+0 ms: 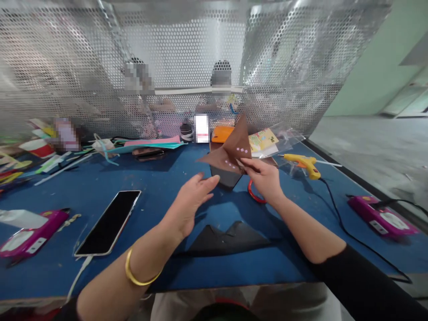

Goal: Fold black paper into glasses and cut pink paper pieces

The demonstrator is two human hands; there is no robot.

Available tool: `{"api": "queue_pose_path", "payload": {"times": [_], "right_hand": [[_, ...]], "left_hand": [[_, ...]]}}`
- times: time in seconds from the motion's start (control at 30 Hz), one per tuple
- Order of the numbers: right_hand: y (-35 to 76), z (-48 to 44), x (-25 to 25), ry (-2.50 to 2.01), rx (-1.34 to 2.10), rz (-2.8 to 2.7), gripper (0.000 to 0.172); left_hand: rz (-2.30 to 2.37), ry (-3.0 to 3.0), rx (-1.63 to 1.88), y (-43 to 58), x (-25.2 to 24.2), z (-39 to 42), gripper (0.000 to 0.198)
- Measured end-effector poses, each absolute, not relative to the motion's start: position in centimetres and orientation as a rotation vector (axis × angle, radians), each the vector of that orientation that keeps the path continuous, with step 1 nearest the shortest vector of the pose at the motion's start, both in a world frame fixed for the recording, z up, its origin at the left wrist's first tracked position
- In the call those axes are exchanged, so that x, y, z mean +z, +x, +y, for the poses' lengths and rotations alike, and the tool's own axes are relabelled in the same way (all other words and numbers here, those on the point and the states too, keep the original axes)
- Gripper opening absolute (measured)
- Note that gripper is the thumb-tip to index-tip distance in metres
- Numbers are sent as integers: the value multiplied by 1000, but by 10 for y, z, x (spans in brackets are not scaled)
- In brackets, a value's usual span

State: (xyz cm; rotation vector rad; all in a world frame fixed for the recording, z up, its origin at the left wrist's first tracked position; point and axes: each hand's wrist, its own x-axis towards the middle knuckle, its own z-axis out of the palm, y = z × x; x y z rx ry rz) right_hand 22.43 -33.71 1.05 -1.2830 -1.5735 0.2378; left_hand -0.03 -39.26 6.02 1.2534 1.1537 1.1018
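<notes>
My right hand (265, 178) pinches a brown folded paper shape (234, 151) with small pale squares on it, holding it up above the blue table (140, 187). My left hand (192, 200) hovers just left of it, fingers stretched out and apart, holding nothing. A gold bangle sits on my left wrist. A dark folded paper piece (227, 238) lies flat on the table below my hands. Red-handled scissors (254, 195) show partly under my right hand.
A phone (109, 223) on a cable lies at the left. A yellow glue gun (304, 164) with a black cord lies at the right. Pink devices (31, 236) (381, 216) sit at both sides. Paper scraps and an orange box (222, 133) line the perforated metal screen (100, 67).
</notes>
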Motion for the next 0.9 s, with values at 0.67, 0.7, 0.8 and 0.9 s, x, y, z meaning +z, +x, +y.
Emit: {"api": "queue_pose_path", "payload": {"times": [0.67, 0.7, 0.8, 0.9], "right_hand": [[198, -377, 41, -1456, -659, -1994, 22], [199, -377, 44, -1381, -750, -2031, 25], [202, -374, 47, -1349, -785, -2088, 46], [208, -367, 46, -1381, -580, -2127, 50]], "left_hand": [[1164, 1012, 1333, 18, 31, -358, 13], [1153, 1039, 1322, 17, 32, -359, 13], [1114, 1070, 1283, 17, 34, -360, 19], [1079, 1062, 1227, 16, 36, -362, 26]]}}
